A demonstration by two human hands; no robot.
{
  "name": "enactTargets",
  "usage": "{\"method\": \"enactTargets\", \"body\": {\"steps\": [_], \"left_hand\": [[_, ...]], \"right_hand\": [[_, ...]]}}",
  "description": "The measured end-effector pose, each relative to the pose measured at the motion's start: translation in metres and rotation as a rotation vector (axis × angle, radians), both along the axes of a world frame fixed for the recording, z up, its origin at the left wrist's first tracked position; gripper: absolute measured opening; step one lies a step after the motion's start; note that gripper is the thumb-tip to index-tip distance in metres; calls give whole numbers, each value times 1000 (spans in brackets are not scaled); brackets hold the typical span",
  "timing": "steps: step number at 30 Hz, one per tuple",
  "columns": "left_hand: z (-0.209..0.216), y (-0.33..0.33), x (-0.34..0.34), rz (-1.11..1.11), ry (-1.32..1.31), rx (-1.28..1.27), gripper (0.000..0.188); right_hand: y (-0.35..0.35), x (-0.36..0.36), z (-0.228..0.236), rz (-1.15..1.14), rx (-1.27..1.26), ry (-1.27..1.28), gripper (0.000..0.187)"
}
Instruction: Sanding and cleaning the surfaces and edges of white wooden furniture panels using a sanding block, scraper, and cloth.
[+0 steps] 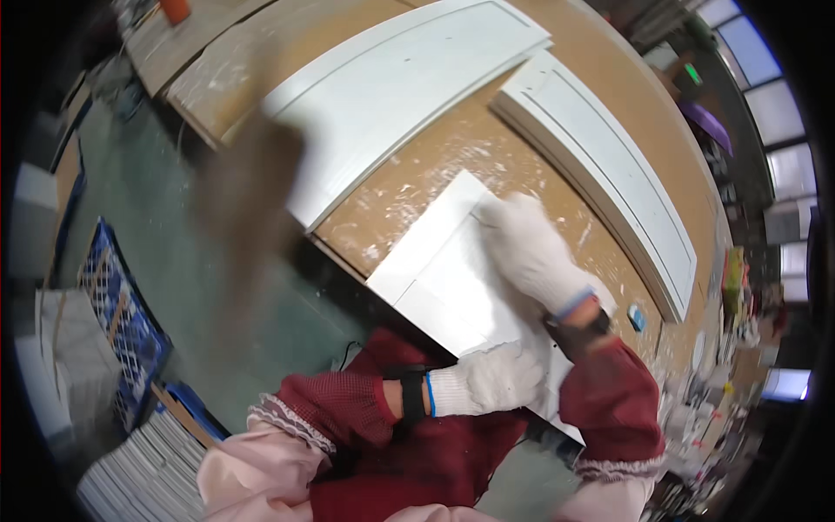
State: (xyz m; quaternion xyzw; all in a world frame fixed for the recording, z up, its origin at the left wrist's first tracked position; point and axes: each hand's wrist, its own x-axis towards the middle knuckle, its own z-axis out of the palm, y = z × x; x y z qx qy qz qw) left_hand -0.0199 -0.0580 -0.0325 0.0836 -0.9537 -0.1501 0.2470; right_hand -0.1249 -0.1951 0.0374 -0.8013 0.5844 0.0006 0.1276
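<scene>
Right hand (526,248) and left hand (500,380), closure unclear, overlie the white board (448,283), its length running far-left to near-right beneath them.

Dull green floor (196,291) noted at left of frame, white-smeared brown table (587,56) across centre and top, row of bright windows (781,111) at upper right with small green light (692,73) nearby, and blue lattice crate (129,326) standing at lower left.

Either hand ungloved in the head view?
No, the left hand and the right hand both wear white knit gloves with blue-edged cuffs.
</scene>
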Motion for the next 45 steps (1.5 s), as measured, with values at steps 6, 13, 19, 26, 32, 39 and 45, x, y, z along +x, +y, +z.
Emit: {"method": "enactTargets", "body": {"steps": [6,13,19,26,32,39,45], "left_hand": [[-1,1,-8,94,251,46,15],[-8,3,-1,-36,177,629,23],[7,1,-4,-25,72,495,22],[-15,3,-11,166,551,203,16],[5,2,50,21,525,-19,9],[47,-16,108,108,322,381,13],[47,-34,107,350,244,246,29]], "right_hand": [[16,-26,-2,-307,-85,54,21],[14,96,13,449,119,7,18],[6,60,12,364,33,96,29],[35,67,35,388,329,-12,12],[102,-41,36,125,479,-189,14],[137,26,2,-207,3,-281,20],[207,9,-26,-270,-326,-267,31]]}}
